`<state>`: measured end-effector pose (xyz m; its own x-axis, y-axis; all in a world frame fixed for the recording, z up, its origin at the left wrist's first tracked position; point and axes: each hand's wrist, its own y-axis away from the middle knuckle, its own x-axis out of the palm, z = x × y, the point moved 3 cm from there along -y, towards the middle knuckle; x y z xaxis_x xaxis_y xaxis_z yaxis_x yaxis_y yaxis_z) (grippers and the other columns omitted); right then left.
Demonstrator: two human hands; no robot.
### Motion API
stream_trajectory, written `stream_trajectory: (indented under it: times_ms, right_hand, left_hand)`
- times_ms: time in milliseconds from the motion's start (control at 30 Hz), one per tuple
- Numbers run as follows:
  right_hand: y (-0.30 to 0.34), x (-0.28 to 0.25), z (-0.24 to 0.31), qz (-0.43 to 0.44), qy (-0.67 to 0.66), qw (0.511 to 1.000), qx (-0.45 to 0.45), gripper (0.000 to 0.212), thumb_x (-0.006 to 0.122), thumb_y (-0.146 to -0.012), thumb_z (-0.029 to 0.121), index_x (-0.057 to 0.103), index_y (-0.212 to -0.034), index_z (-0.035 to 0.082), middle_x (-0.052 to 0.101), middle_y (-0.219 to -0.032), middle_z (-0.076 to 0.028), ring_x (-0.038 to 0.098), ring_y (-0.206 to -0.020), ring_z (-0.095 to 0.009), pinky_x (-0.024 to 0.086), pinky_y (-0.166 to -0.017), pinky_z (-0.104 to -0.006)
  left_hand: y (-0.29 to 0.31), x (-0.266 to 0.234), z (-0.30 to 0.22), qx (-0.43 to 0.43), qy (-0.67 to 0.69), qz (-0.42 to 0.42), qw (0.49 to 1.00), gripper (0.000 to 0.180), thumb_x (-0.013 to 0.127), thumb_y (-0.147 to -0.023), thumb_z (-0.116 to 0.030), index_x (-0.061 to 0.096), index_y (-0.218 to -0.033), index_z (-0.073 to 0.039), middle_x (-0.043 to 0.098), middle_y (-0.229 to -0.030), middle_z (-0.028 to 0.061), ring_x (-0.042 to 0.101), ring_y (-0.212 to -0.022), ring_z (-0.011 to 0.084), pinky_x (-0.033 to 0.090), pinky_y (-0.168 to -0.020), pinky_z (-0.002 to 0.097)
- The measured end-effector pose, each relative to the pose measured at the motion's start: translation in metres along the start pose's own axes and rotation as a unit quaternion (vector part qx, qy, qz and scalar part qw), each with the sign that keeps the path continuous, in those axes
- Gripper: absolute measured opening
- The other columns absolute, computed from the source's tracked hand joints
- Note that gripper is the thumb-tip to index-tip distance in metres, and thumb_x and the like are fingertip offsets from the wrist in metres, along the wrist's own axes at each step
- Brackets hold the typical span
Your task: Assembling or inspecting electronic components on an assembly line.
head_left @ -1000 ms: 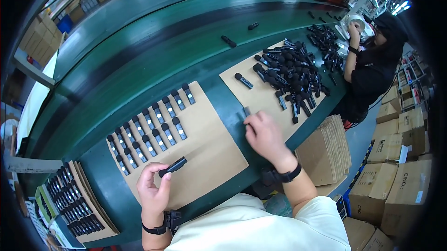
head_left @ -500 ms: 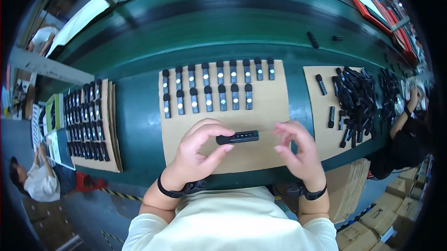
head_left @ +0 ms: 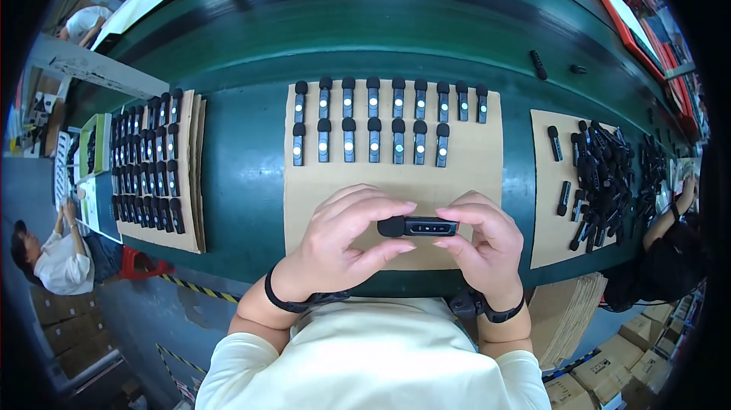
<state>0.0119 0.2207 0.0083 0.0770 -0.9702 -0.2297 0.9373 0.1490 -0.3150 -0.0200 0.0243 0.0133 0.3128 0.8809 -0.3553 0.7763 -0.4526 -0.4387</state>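
A small black clip-on microphone (head_left: 430, 226) with a foam cap lies level between my hands, its row of small marks facing up. My left hand (head_left: 327, 239) has thumb and forefinger about the foam-capped end. At the bare end, my right hand (head_left: 487, 246) pinches the body between thumb and fingers. Below them is a cardboard sheet (head_left: 343, 193). Farther off on this sheet, similar microphones (head_left: 398, 98) stand in two neat rows, foam ends away from me, each with a pale round dot.
To the right, another cardboard sheet (head_left: 544, 235) carries a heap of microphones (head_left: 605, 170). On the left, stacked sheets (head_left: 199, 181) hold more in rows. Two loose black pieces lie on the green conveyor (head_left: 343, 25). People work at both sides; cardboard boxes (head_left: 601, 372) stand at the lower right.
My right hand has moved in from beside the microphone and closed on its bare end. The view has shifted, so the table appears farther right and higher.
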Motion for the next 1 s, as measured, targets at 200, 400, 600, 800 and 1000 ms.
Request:
stream_trajectory:
  times_ms: [200, 400, 600, 800, 1000]
  right_hand:
    - [-0.0012, 0.0036, 0.0006, 0.006, 0.002, 1.0, -0.006, 0.03, 0.08, -0.078, 0.009, 0.066, -0.101, -0.003, 0.065, -0.084, -0.009, 0.059, -0.073, -0.017, 0.045, -0.066, -0.0263]
    - [-0.0023, 0.0049, 0.0022, 0.006, 0.011, 1.0, -0.014, 0.029, 0.08, -0.077, 0.008, 0.066, -0.101, -0.003, 0.065, -0.085, -0.009, 0.059, -0.074, -0.018, 0.045, -0.066, -0.0262]
    - [0.0001, 0.0045, 0.0035, -0.001, 0.024, 0.999, -0.023, 0.027, 0.079, -0.076, 0.005, 0.067, -0.099, -0.002, 0.064, -0.085, -0.009, 0.059, -0.074, -0.018, 0.045, -0.067, -0.0266]
    - [-0.0021, 0.0072, 0.0041, -0.008, 0.039, 0.996, -0.074, 0.031, 0.078, -0.076, -0.001, 0.067, -0.105, 0.0, 0.064, -0.088, -0.01, 0.061, -0.075, -0.017, 0.05, -0.065, -0.0276]
    - [0.0024, 0.0085, 0.0027, -0.022, -0.004, 0.999, -0.026, 0.032, 0.075, -0.077, -0.004, 0.065, -0.107, -0.001, 0.064, -0.09, -0.01, 0.06, -0.075, -0.017, 0.049, -0.067, -0.0266]
  left_hand:
    - [-0.0001, 0.0027, 0.0026, -0.018, 0.022, 0.013, 1.0, 0.034, 0.081, -0.072, -0.003, 0.066, -0.103, 0.001, 0.067, -0.092, 0.013, 0.064, -0.083, 0.0256, 0.052, -0.077, 0.0348]
    - [-0.0027, 0.0034, 0.0073, 0.022, 0.051, -0.013, 0.998, 0.033, 0.078, -0.071, -0.001, 0.065, -0.102, -0.002, 0.065, -0.087, 0.0103, 0.062, -0.076, 0.0259, 0.049, -0.069, 0.0354]
    - [-0.0045, 0.0055, 0.0018, -0.049, 0.072, 0.021, 0.996, 0.031, 0.077, -0.075, -0.002, 0.064, -0.102, 0.001, 0.066, -0.09, 0.0131, 0.063, -0.085, 0.025, 0.051, -0.082, 0.0363]
    - [-0.0007, 0.0096, 0.0085, -0.031, 0.075, 0.032, 0.996, 0.029, 0.074, -0.076, -0.001, 0.063, -0.102, 0.002, 0.068, -0.093, 0.013, 0.064, -0.085, 0.0252, 0.049, -0.088, 0.0409]
    - [-0.0002, 0.0094, 0.0068, -0.038, 0.072, 0.027, 0.996, 0.028, 0.072, -0.076, 0.001, 0.063, -0.103, 0.002, 0.068, -0.094, 0.0123, 0.064, -0.086, 0.0249, 0.047, -0.093, 0.0445]
